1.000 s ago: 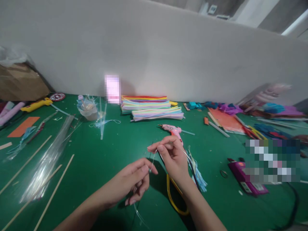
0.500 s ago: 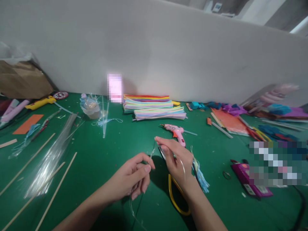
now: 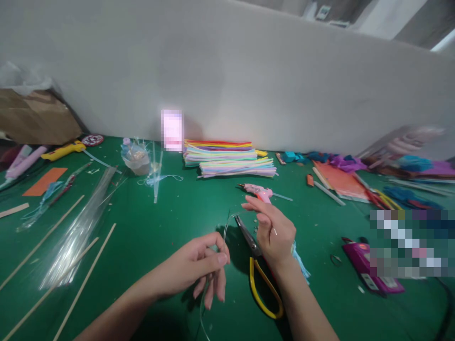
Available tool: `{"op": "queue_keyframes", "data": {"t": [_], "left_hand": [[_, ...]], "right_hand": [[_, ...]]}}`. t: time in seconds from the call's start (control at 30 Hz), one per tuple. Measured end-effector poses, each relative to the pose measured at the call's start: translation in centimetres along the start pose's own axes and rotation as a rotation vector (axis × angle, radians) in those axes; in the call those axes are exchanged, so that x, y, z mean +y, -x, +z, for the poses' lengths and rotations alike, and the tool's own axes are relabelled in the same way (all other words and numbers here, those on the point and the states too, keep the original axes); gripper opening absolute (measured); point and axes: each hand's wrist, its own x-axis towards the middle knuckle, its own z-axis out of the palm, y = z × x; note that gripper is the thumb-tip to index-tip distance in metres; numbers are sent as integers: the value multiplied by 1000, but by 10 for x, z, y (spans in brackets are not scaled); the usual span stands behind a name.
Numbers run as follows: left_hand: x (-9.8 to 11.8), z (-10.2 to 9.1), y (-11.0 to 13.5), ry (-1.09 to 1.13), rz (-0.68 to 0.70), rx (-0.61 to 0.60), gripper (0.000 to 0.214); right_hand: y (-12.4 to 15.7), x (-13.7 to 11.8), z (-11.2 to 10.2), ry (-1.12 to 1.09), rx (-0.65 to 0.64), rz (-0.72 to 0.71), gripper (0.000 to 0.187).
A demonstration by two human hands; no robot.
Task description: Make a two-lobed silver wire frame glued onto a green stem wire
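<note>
Head view: left hand (image 3: 208,263) pinches a thin wire (image 3: 226,227) between thumb and forefinger; the wire arcs up to the right hand (image 3: 275,232), whose fingertips close on its other end; yellow-handled pliers (image 3: 263,284) lie on the green table (image 3: 170,222) beneath that hand; print on the purple box (image 3: 369,270) is unreadable

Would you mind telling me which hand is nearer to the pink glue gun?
Right. The right hand sits just before the pink glue gun; the left hand is farther toward the person. Both pinch the thin wire.
</note>
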Motion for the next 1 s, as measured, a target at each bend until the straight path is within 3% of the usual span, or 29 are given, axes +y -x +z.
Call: {"op": "queue_keyframes", "data": {"t": [0.2,0.5,0.8,1.0], "left_hand": [[2,-5,0,16,44,32,27],[-1,-7,3,-1,-9,-65,27],[9,-11,5,-46,12,12,32],[15,-11,6,-91,102,142,32]], "right_hand": [[-5,0,-5,-6,-72,-24,35],[-10,-14,4,-100,-79,6,21],[-14,-15,-7,-109,-44,59,14],[-12,-30,5,-242,-93,63,16]]}}
